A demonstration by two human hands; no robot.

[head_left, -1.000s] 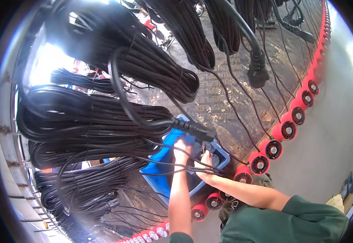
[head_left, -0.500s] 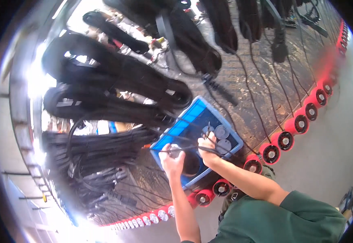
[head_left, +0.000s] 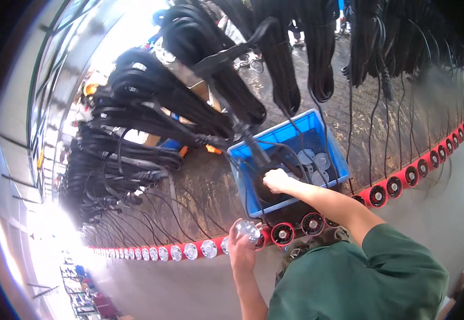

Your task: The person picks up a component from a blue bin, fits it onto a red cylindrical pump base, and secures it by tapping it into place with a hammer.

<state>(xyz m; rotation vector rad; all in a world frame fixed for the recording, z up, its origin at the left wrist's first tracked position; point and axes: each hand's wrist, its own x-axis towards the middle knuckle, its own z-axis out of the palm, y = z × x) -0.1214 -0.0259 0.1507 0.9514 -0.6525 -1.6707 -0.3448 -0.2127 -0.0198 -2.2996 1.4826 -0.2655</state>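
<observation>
My left hand [head_left: 242, 252] is raised in front of the bench edge, its fingers closed round a shiny silver disc-shaped cap [head_left: 248, 230]. A blue plastic bin [head_left: 290, 201] stands on the bench ahead. Over its near left part is my right hand [head_left: 277, 181], fingers curled together; whatever they may hold is hidden. Several grey round discs [head_left: 320, 177] lie in the bin's right part. Close to the left hand, along the bench edge, is a red round housing with a black centre [head_left: 282, 233].
Red housings line the bench edge; those to the left carry silver caps [head_left: 190, 250], those to the right show black centres [head_left: 394, 186]. Thin black cables run from them across the worn bench top [head_left: 205, 186]. Thick bundles of black cable [head_left: 162, 90] hang or lie beyond the bin.
My left hand has drawn back out of the bin toward the bench edge with the silver cap. My right hand has shifted to the bin's left part. The view has turned.
</observation>
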